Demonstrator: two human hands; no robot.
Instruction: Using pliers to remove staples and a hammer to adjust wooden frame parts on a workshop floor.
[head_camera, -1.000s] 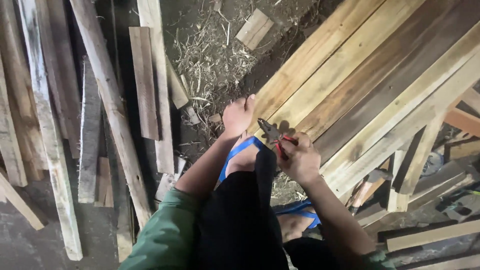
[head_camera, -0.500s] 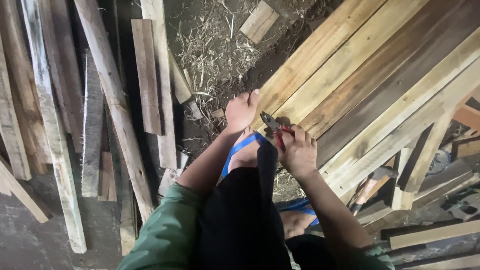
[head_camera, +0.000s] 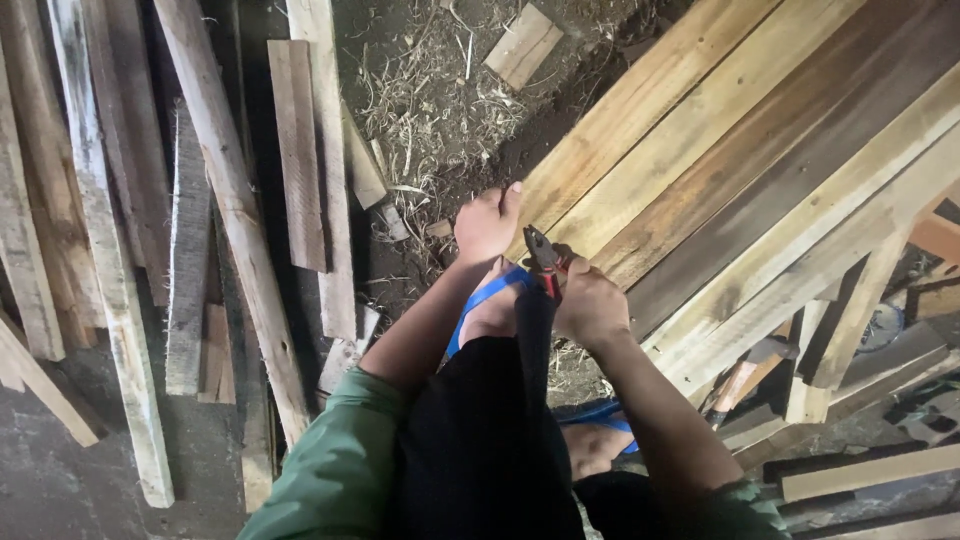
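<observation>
While the right hand (head_camera: 592, 303) is wrapped tight around the red handles of the pliers (head_camera: 543, 256), the dark metal nose pokes up and to the left, right at the near end of the pallet (head_camera: 720, 150). So the pliers sit just about dead center of the frame, slightly right of middle. Can't tell if the jaws are biting on anything, too dark and small there. The left hand (head_camera: 487, 222) is balled into a loose fist just left of the pliers, thumb up, pressed against the end of the nearest pallet board; it doesn't seem to be holding anything, though the palm side is hidden.

Just below the hands there's a bare foot in a blue flip-flop (head_camera: 487, 296), and a second blue flip-flop (head_camera: 600, 418) lower down, right of the person's dark trouser leg. Green sleeves show at the bottom edge.

The pallet fills the whole upper right, boards running diagonally, some pale, some darker brown. Under its lower right edge a hammer (head_camera: 752, 362) with a wooden handle leans among offcuts.

Upper middle is bare dirt with straw and wood shavings (head_camera: 440, 90), plus one short block (head_camera: 523, 45) near the top edge. The left half is a mess of loose planks (head_camera: 230, 200) lying mostly top to bottom on the dark ground, a few greyish and weathered.
</observation>
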